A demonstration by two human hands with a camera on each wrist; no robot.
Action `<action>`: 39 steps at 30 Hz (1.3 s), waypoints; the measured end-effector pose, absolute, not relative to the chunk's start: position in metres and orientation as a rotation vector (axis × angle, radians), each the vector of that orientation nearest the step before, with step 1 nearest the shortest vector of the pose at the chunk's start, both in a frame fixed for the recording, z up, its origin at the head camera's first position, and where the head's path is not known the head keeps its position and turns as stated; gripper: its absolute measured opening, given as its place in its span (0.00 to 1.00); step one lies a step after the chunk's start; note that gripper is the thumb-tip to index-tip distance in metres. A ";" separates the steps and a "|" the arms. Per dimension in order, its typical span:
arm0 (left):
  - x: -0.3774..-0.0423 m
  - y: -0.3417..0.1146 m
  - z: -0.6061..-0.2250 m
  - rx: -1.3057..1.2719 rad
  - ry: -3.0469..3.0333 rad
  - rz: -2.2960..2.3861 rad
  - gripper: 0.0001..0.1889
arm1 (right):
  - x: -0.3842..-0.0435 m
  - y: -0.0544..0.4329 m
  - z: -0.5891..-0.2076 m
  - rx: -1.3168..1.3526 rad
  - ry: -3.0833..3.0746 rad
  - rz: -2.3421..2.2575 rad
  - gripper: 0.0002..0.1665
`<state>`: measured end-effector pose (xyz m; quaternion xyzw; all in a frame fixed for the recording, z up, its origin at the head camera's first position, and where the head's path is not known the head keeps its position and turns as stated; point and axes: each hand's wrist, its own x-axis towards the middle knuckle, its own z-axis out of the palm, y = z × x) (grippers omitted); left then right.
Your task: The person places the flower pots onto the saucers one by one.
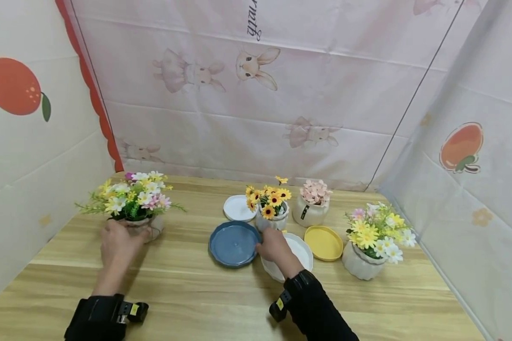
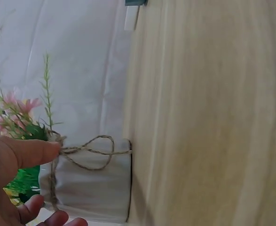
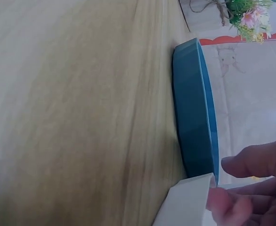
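Observation:
My left hand (image 1: 120, 241) holds a whitish flowerpot (image 2: 93, 181) at the left of the table, its thumb at the twine bow around the neck. White, yellow and pink flowers (image 1: 136, 194) fill this pot. My right hand (image 1: 277, 250) reaches over a white scalloped plate (image 1: 300, 251), thumb held apart from the bent fingers (image 3: 239, 212), which are right at the plate's rim. Just left of it is a dark blue plate (image 1: 234, 244). Beyond the fingertips stands a small pot of sunflowers (image 1: 272, 215), its lower part partly hidden by the hand.
A round white plate (image 1: 239, 208) lies behind the blue one. Right of the right hand are a yellow plate (image 1: 323, 243), a pot with pink blossoms (image 1: 311, 208) and a pot of yellow and white flowers (image 1: 364, 263). Printed cloth (image 1: 222, 137) walls the wooden table (image 1: 187, 293).

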<state>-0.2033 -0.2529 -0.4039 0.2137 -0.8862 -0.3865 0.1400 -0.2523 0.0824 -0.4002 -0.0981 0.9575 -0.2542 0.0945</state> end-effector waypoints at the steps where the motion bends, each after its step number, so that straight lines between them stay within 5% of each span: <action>1: -0.204 -0.254 -0.405 0.634 -2.556 -1.134 0.44 | -0.253 0.082 -0.401 -0.293 2.838 -0.757 0.15; 8: -0.209 -0.260 -0.411 0.678 -2.581 -1.198 0.56 | -0.259 0.078 -0.405 -0.252 2.823 -0.757 0.19; 17: -0.220 -0.269 -0.415 0.490 -2.474 -1.314 0.48 | -0.268 0.077 -0.406 -0.180 2.811 -0.723 0.09; 25: -0.225 -0.277 -0.418 0.393 -2.471 -1.339 0.51 | -0.274 0.078 -0.408 -0.216 2.898 -0.763 0.23; 39: -0.229 -0.284 -0.421 0.406 -2.432 -1.502 0.56 | -0.280 0.072 -0.410 -0.220 2.968 -0.657 0.24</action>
